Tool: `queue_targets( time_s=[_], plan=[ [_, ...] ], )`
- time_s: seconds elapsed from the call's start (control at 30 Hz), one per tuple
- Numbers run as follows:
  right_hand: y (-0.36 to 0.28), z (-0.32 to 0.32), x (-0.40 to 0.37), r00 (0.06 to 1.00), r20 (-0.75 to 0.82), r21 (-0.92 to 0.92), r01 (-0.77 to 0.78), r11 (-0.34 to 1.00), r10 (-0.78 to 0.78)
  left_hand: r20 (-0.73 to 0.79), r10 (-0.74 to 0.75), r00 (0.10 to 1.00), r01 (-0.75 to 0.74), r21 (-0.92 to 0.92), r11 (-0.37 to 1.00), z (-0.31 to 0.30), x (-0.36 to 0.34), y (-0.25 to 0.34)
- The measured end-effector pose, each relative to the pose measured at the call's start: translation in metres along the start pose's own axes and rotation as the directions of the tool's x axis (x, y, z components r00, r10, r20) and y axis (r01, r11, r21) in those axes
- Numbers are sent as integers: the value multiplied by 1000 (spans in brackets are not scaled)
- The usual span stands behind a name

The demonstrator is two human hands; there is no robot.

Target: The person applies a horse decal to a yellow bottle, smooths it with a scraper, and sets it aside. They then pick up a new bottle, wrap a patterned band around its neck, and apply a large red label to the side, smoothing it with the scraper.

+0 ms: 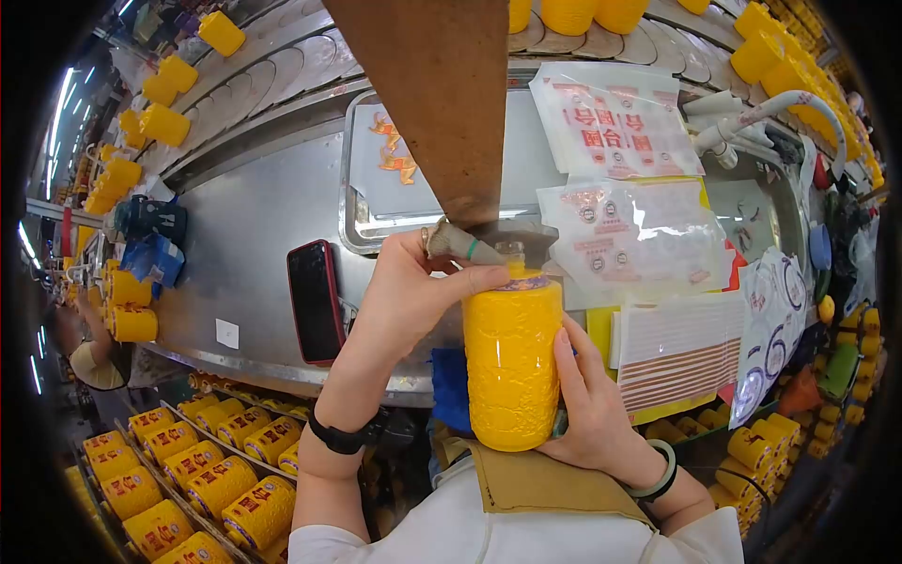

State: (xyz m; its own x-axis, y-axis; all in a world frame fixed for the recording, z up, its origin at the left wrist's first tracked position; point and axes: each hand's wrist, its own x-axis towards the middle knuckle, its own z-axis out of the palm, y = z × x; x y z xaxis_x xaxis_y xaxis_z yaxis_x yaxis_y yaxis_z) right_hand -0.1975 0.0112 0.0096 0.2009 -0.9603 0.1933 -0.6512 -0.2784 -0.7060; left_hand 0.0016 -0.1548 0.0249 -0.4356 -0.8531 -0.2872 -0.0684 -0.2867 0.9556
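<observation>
A glossy yellow bottle (512,367) with embossed sides stands upright in front of my body, with a purple-patterned ring round its shoulder. My right hand (597,414) is wrapped round its right side and lower part. At the neck is my left hand (413,291), its thumb on the shoulder and a grey covering with a green band on one finger. Whether those left fingers pinch anything small is hidden. Sheets with red print (615,122) and a stack of brown-striped strips (681,343) lie to the right of the bottle.
A phone (316,301) lies on the metal table (249,235). Behind my hands is a tray (352,202) with orange pieces, crossed by a brown post (442,94). Crates of yellow bottles (188,461) stand lower left. A conveyor (282,70) runs behind. Another person (94,352) is at far left.
</observation>
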Motion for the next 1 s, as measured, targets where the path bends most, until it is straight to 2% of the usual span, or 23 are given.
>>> queue_targets(
  time_s=[0.17, 0.23, 0.27, 0.37, 0.4, 0.47, 0.53, 0.57, 0.63, 0.7, 0.77, 0.8, 0.83, 0.9, 0.93, 0.97, 1.0],
  plan=[
    [0, -2, -1, 1000, 26, 8, -15, 1000, 15, -25, 25, 999, -23, 69, 997, 4, -6, -1],
    [2, 2, -4, 1000, -8, 13, -25, 1000, 25, -111, 118, 987, -133, -136, 982, 8, -12, -7],
    [4, 4, -5, 1000, -11, 12, -29, 1000, 29, -37, 233, 972, -234, -31, 972, 3, -16, -12],
    [7, 7, -8, 996, 63, -14, -65, 998, 66, 50, 312, 949, -314, 56, 948, 3, -19, -23],
    [7, 8, -8, 998, 45, -12, -42, 999, 43, 112, 273, 956, -283, 90, 955, 0, -20, -26],
    [4, 5, -8, 1000, 24, -10, -14, 1000, 15, 105, 252, 962, -259, 64, 964, 0, -20, -31],
    [-7, -8, -8, 993, 121, -149, 12, 989, 6, 97, 229, 969, -233, 36, 972, 0, -19, -31],
    [-11, -12, -8, 993, 121, -146, 11, 989, 7, 98, 228, 969, -232, 39, 972, 1, -19, -31],
    [-17, -15, -8, 984, 60, -203, 178, 963, -170, 101, 225, 969, -230, 42, 972, 3, -19, -34],
    [-11, -3, -9, 989, 32, -189, 146, 971, -143, 72, 197, 978, -199, 15, 980, 4, -18, -39],
    [0, 12, -5, 987, -154, -83, -65, 994, 52, 67, 204, 977, -204, 0, 979, 7, -18, -38],
    [1, 11, -7, 995, -88, -26, -47, 999, 44, 58, 206, 977, -206, -12, 978, 8, -18, -37],
    [0, 6, -5, 996, -86, -28, -41, 999, 38, 54, 211, 976, -211, -12, 978, 9, -17, -36],
    [-15, -9, -4, 997, 48, -234, 67, 970, -58, 39, 219, 975, -220, 18, 975, 10, -20, -37],
    [-22, -16, -3, 992, 92, -242, 101, 965, -81, 39, 216, 976, -217, 19, 976, 9, -19, -38],
    [-22, -13, -4, 993, 91, -240, 97, 966, -77, 39, 221, 975, -222, 25, 975, 8, -19, -40],
    [-20, -7, -3, 998, -6, -179, 59, 982, -61, 42, 228, 973, -229, 32, 973, 7, -18, -40]
  ],
)
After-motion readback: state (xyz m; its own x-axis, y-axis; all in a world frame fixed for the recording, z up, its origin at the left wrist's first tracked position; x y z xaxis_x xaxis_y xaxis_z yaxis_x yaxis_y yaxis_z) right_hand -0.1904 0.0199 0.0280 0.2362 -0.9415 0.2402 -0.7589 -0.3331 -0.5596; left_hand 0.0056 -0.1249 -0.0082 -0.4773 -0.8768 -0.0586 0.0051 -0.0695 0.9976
